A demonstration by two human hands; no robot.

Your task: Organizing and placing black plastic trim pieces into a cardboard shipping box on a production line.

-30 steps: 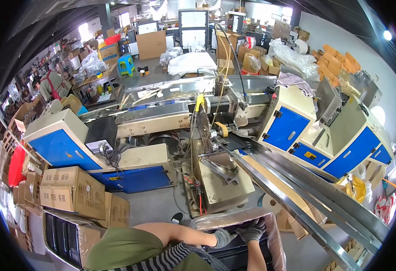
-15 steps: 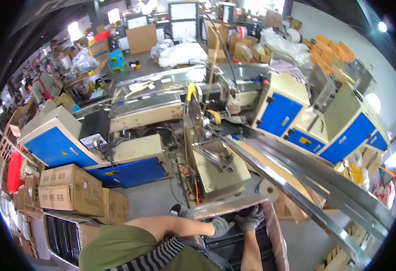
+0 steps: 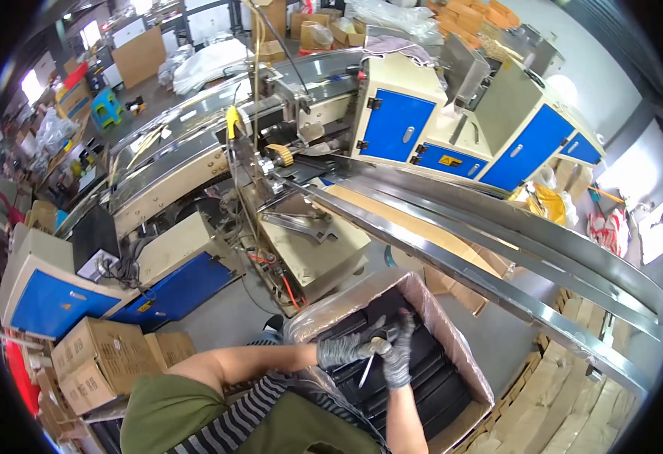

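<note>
Both my hands, in grey knit gloves, meet above an open carton [image 3: 464, 333] lined with clear plastic. Inside the carton lie long black ribbed pieces [image 3: 430, 359], packed side by side. My left hand [image 3: 345, 350] reaches in from the left, its fingers bent together against my right hand; what they hold is hidden. My right hand [image 3: 397, 356] is closed at the thumb, with some fingertips pointing up. From where the hands meet, a thin white stick [image 3: 365, 371] slants down; its kind is not clear.
A metal rail chute [image 3: 452, 250] slopes from the machine down to the right, just beyond the carton. A beige machine housing [image 3: 309, 253] stands ahead with a wrench-like tool on top. Brown cartons [image 3: 104, 359] are stacked at left; flattened cardboard [image 3: 574, 378] lies at right.
My view has swung to the right. My hands have come up from the black pieces and together, and the white stick now shows between them.
</note>
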